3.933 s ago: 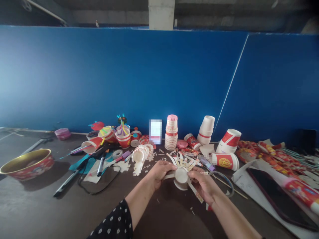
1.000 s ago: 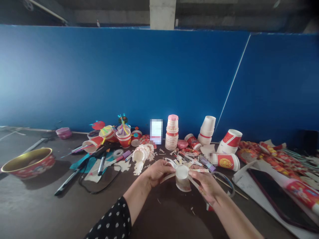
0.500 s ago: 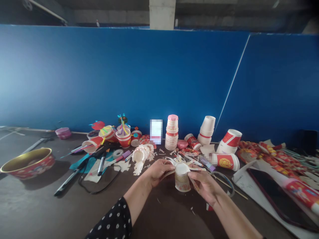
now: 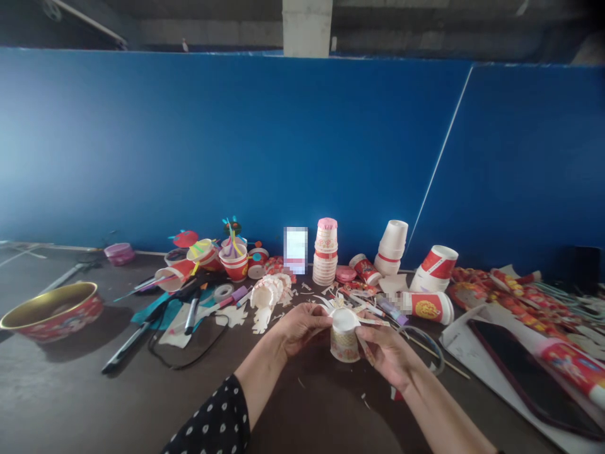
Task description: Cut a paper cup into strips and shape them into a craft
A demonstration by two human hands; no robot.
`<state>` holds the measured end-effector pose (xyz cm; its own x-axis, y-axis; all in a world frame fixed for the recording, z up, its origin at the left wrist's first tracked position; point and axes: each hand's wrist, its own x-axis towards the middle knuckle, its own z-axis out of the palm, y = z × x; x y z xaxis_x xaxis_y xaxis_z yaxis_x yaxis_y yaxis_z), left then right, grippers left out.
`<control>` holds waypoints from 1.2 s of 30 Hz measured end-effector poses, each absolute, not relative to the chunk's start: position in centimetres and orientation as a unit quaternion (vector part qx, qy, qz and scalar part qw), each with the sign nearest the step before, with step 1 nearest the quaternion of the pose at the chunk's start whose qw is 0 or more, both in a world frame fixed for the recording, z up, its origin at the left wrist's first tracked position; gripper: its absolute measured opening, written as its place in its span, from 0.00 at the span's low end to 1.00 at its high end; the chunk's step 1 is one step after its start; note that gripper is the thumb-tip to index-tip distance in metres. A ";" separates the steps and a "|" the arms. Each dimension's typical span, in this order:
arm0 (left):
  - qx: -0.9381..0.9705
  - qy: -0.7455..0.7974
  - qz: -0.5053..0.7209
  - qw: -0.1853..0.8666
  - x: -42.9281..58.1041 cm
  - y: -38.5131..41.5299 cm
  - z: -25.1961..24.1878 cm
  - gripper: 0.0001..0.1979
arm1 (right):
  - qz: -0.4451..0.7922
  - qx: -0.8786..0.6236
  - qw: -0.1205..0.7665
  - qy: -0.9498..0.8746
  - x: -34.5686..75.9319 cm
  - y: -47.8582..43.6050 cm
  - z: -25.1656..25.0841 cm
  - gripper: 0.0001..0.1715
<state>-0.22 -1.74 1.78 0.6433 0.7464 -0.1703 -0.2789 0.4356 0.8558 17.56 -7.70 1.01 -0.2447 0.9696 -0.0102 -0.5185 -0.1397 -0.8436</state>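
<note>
A paper cup point(image 4: 345, 347) with a pink floral print stands just above or on the dark table, its white round top point(image 4: 345, 319) facing me. White paper strips point(image 4: 373, 321) stick out to the sides at the top of it. At the cup's left, my left hand point(image 4: 303, 326) is closed, thumb and fingers pinching a strip by the rim. On the other side my right hand point(image 4: 386, 352) pinches the cup's right edge and a strip there. The fingertips cover parts of the strips. Paper scraps point(image 4: 347, 301) lie behind the cup.
A tall stack of paper cups point(image 4: 326, 252) and a leaning cup stack point(image 4: 391, 249) stand behind. A red printed cup point(image 4: 429, 307) lies to the right, near a phone point(image 4: 529, 372). Markers, cut cups point(image 4: 268, 293) and a gold-lined bowl point(image 4: 51, 312) are on the left.
The cup has shifted very slightly up and left between my hands. Both hands keep their pinch, and the surrounding things look the same.
</note>
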 end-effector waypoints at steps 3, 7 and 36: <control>0.409 0.281 0.327 0.804 -0.1 -1.8 1.7 0.17 | 0.699 -0.279 0.540 -0.377 17.5 -7.6 1.0 0.17; 0.410 0.274 0.328 0.806 -0.1 -1.8 1.8 0.17 | 0.706 -0.272 0.538 -0.371 17.4 -7.7 1.0 0.18; 0.424 0.300 0.358 0.776 0.9 -2.4 1.9 0.17 | 0.680 -0.344 0.533 -0.368 16.6 -8.1 1.7 0.31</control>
